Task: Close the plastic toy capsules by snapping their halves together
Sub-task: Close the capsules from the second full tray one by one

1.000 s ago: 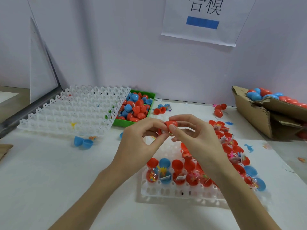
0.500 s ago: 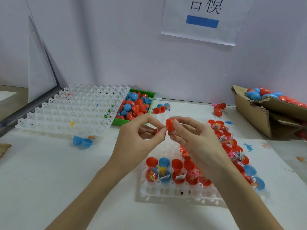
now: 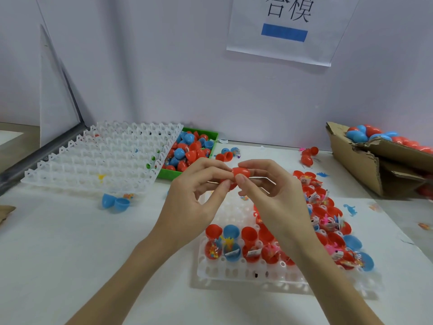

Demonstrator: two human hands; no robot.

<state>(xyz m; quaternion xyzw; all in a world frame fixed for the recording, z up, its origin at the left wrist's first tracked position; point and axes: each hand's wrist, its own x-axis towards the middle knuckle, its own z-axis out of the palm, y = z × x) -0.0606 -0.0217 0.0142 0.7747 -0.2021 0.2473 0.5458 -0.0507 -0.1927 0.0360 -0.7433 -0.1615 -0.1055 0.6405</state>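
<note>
Both hands meet above the near tray around one red capsule (image 3: 241,172). My left hand (image 3: 199,195) pinches its lower red half, mostly hidden by the fingers. My right hand (image 3: 269,191) pinches the upper half between thumb and forefinger. The two halves touch; the seam is hidden. Below the hands a white grid tray (image 3: 246,273) holds several open red and blue capsule halves (image 3: 230,242) with small toys inside.
An empty white grid tray (image 3: 103,160) lies at the back left, next to a green bin (image 3: 199,132) of red and blue capsules. A cardboard box (image 3: 365,167) with capsules stands at the right. Two blue halves (image 3: 114,202) and loose red capsules (image 3: 308,156) lie on the table.
The red halves, held slightly apart half a second ago, are now brought together between my fingertips. Both hands stayed in about the same place above the tray.
</note>
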